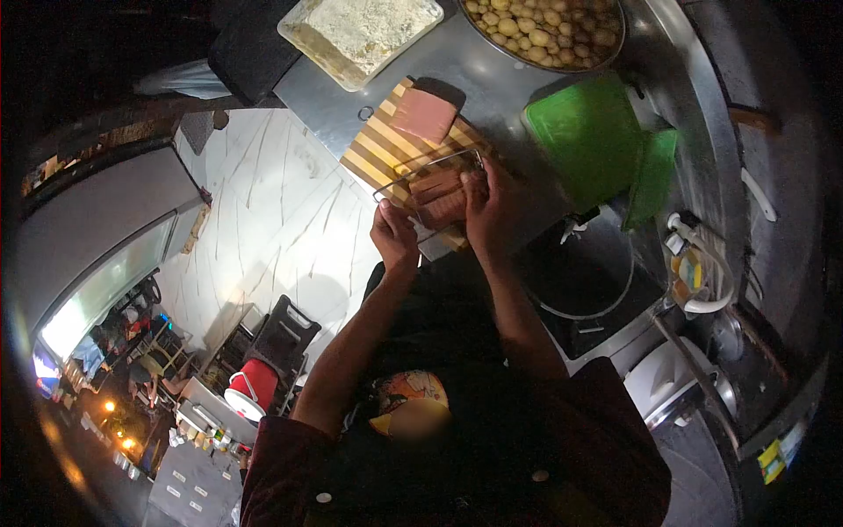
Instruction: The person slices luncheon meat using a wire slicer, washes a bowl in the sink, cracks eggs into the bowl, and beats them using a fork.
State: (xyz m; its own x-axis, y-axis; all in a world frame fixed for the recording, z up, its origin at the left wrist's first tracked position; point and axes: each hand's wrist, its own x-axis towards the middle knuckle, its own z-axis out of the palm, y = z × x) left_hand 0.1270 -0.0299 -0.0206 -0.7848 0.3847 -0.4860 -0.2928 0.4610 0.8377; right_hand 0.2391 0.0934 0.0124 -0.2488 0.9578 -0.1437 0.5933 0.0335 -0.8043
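Observation:
A striped wooden cutting board (371, 158) lies on the steel counter. On its far part rests a smooth pink block (424, 115). Nearer to me is a second pink-brown block (439, 198) with cut lines across it. A thin metal wire frame (428, 164) spans over this nearer block. My left hand (394, 233) is closed on the frame's left end. My right hand (486, 202) is closed at the frame's right end, its fingers beside the block's right side.
A white tray of pale powder (360, 37) and a large bowl of small round potatoes (546, 33) stand at the back. Green plastic containers (586, 132) sit to the right, above a sink with a hose (606, 303). White marbled floor (263, 193) lies left.

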